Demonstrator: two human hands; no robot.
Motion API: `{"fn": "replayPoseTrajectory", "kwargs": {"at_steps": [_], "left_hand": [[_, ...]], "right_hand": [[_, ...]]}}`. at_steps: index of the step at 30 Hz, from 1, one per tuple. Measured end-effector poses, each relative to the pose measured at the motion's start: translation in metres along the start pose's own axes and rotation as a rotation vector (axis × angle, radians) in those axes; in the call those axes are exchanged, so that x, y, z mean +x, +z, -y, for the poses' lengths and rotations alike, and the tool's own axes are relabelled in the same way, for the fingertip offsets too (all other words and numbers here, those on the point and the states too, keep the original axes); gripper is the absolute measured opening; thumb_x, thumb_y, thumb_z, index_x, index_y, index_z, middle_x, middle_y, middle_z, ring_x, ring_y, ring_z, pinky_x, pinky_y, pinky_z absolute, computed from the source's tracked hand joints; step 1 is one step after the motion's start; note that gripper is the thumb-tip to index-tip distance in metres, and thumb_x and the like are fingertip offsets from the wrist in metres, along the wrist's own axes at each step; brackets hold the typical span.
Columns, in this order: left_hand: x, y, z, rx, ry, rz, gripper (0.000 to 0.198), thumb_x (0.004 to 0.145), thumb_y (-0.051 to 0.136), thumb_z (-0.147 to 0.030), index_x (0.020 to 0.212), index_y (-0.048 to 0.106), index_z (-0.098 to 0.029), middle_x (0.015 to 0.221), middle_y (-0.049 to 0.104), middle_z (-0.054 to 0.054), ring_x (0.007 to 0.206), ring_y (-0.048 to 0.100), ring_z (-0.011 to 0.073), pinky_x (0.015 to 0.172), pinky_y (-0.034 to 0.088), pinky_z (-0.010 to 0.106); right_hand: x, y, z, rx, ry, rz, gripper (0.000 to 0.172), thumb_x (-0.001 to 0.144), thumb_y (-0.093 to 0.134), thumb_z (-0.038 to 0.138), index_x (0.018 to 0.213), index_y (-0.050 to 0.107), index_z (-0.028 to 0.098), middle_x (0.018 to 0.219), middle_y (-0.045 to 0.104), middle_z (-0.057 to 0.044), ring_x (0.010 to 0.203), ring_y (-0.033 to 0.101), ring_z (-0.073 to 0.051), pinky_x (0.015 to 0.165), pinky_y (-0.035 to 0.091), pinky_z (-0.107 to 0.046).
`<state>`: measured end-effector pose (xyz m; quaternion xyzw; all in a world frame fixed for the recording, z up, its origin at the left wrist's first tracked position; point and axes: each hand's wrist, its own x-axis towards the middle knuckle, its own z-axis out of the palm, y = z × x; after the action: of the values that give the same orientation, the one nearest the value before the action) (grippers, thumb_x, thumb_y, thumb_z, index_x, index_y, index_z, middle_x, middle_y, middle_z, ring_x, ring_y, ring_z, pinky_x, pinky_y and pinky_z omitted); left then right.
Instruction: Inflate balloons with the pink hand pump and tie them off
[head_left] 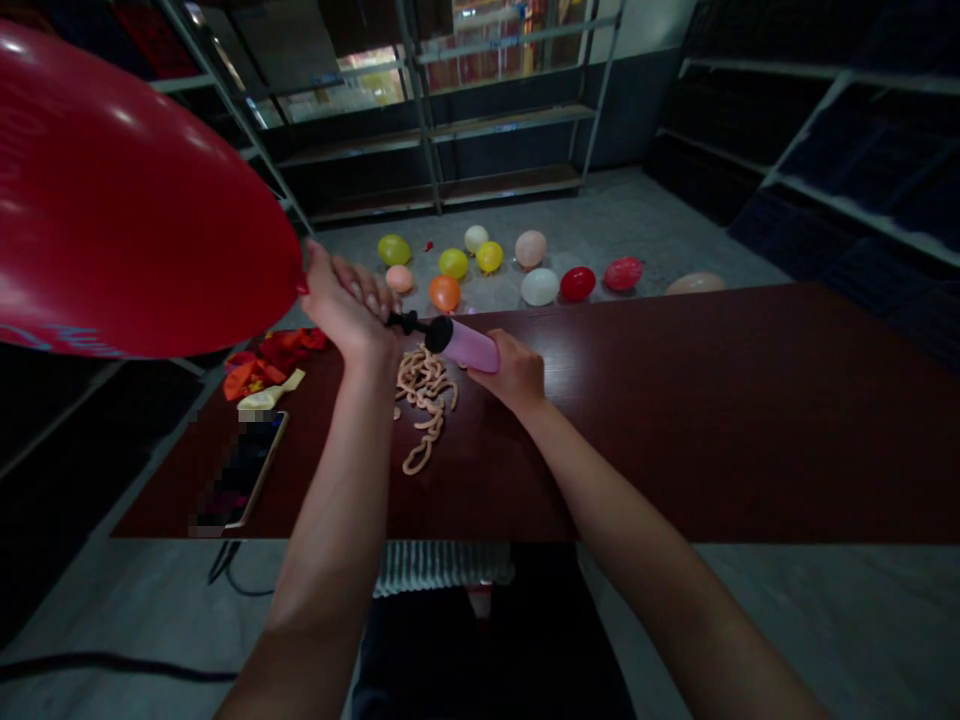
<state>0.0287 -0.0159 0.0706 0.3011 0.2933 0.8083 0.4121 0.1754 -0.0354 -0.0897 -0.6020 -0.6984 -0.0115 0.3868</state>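
Observation:
A large inflated red balloon [142,200] fills the upper left, its neck pinched in my left hand [349,300]. The black end of a pink hand pump [471,347] meets the fingers of that same hand. My right hand [514,372] is wrapped round the pump's pink barrel. Below the pump, a tangle of beige rubbery loops [424,385] lies on the dark red table [712,420]. Uninflated red and orange balloons [259,370] and a pale yellow one [271,392] rest at the table's left.
A phone [251,470] lies near the front left of the table. Several inflated balloons, among them an orange one [445,292] and a white one [540,287], are on the floor beyond. Metal shelves [510,185] stand behind; a black cable [112,664] runs along the floor at left.

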Motion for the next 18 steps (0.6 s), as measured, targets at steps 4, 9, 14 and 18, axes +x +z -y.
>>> {"fn": "replayPoseTrajectory", "kwargs": {"at_steps": [4,9,14,18], "left_hand": [[-0.010,0.011,0.035,0.024,-0.072,-0.037,0.055,0.105,0.041,-0.037,0.055,0.021,-0.022,0.040,0.017,-0.007,0.031,0.019,0.0084,0.038,0.017,0.026],[-0.015,0.010,0.031,0.005,-0.026,0.005,0.058,0.104,0.040,-0.034,0.051,0.022,-0.022,0.038,0.019,-0.007,0.029,0.020,0.0102,0.036,0.016,0.026],[-0.012,-0.005,0.012,-0.001,-0.057,-0.006,0.059,0.107,0.037,-0.037,0.052,0.023,-0.021,0.037,0.019,-0.008,0.028,0.020,0.0089,0.036,0.019,0.024],[-0.009,-0.025,-0.008,-0.027,-0.061,-0.049,0.058,0.107,0.037,-0.035,0.053,0.022,-0.020,0.037,0.022,-0.007,0.028,0.022,0.0077,0.036,0.021,0.023]], "right_hand": [[0.001,0.002,-0.003,-0.004,0.057,-0.004,0.040,0.076,0.075,0.046,0.105,0.062,0.021,0.095,0.075,-0.008,0.088,0.071,-0.026,0.070,0.047,-0.032],[0.001,0.003,-0.002,0.023,0.044,-0.007,0.039,0.075,0.075,0.044,0.104,0.062,0.021,0.096,0.076,-0.007,0.088,0.072,-0.026,0.069,0.048,-0.031],[-0.001,0.006,0.001,0.016,-0.053,-0.028,0.036,0.076,0.073,0.041,0.104,0.064,0.021,0.097,0.076,-0.007,0.087,0.072,-0.024,0.071,0.048,-0.030],[-0.005,0.007,-0.001,-0.017,-0.154,-0.015,0.039,0.078,0.073,0.046,0.107,0.066,0.020,0.099,0.077,-0.007,0.088,0.073,-0.023,0.071,0.048,-0.029]]}}
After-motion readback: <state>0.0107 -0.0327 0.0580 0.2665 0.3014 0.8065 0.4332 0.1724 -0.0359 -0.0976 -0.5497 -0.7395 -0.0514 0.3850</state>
